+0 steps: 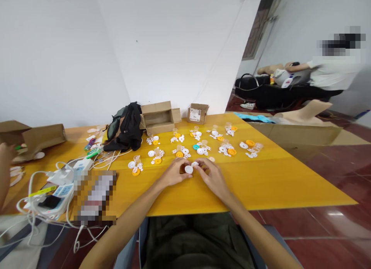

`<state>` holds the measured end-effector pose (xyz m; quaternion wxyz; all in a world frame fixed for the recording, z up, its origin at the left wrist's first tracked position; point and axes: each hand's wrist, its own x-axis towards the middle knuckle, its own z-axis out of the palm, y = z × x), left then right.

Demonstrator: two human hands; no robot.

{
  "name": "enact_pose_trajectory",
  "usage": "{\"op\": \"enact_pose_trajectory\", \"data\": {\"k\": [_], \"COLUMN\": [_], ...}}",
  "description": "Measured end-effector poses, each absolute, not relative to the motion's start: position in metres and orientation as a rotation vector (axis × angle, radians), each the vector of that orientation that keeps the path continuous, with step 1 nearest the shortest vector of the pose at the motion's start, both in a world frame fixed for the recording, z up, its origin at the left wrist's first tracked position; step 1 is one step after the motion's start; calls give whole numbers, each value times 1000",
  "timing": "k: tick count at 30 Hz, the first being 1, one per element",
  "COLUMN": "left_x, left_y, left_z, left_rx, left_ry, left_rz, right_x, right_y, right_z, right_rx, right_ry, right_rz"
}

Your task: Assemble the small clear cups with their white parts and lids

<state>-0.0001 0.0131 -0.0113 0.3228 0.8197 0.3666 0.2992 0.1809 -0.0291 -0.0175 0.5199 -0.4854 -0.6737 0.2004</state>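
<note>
Over the near middle of the yellow table, my left hand is closed around a small white round cup. My right hand pinches a small white dotted disc close beside the cup's upper right. The two hands nearly meet; whether disc and cup touch I cannot tell. Just beyond them lie clusters of parts: white perforated pieces, orange ring-like caps, clear cups and one teal cap.
At left are a phone, power strips and tangled white cables. A black bag, an open cardboard box and a smaller box stand at the back. Another person's arm reaches in at far left; a person sits at right.
</note>
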Motion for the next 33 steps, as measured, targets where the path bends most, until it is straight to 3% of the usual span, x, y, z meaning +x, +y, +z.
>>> {"op": "enact_pose_trajectory", "data": {"k": [33], "left_x": [0], "left_y": [17], "left_z": [-15], "left_rx": [2211], "left_ry": [962], "left_rz": [822], "right_x": [182], "right_y": [-24], "right_z": [-26], "right_rx": [-1077], "right_ry": [-1721], "right_rz": [474]}}
